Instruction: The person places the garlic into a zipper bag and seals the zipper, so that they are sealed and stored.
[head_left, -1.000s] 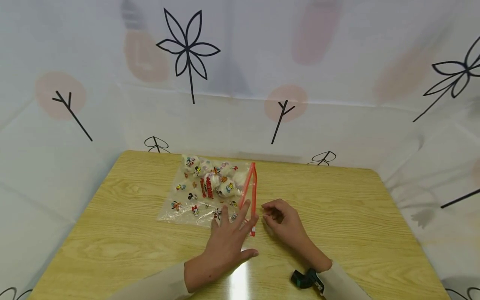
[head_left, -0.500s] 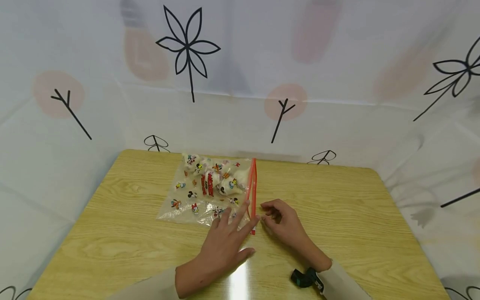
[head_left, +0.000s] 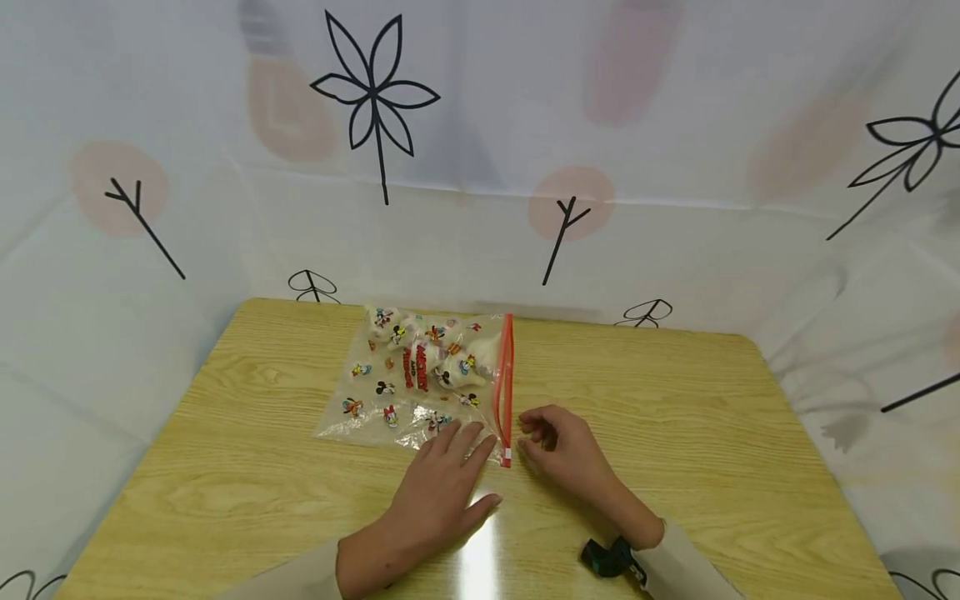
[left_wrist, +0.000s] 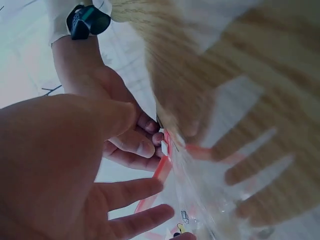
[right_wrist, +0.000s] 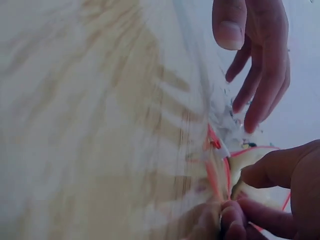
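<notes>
A clear zip bag (head_left: 375, 408) with cartoon prints and a red zip strip (head_left: 506, 375) lies flat on the table. Several pale, rounded things (head_left: 457, 371) are inside it; their kind is hard to tell through the print. A white slider (head_left: 507, 453) sits at the strip's near end. My left hand (head_left: 438, 492) has its fingers stretched out at the bag's near edge, with the fingertips over the plastic. Just right of the strip, my right hand (head_left: 566, 450) rests with loosely bent fingers. The right wrist view shows its thumb (right_wrist: 265, 170) apart from its fingers, pinching nothing.
The wooden table (head_left: 675, 433) extends to both sides of the bag. A patterned white cloth (head_left: 465, 242) hangs behind it and along the sides. A dark wrist camera (head_left: 611, 558) is strapped on the right wrist.
The left hand has drawn back toward me and slightly left, off the strip. The bag's mouth has flattened, its red edges now closer together. The right hand has hardly moved.
</notes>
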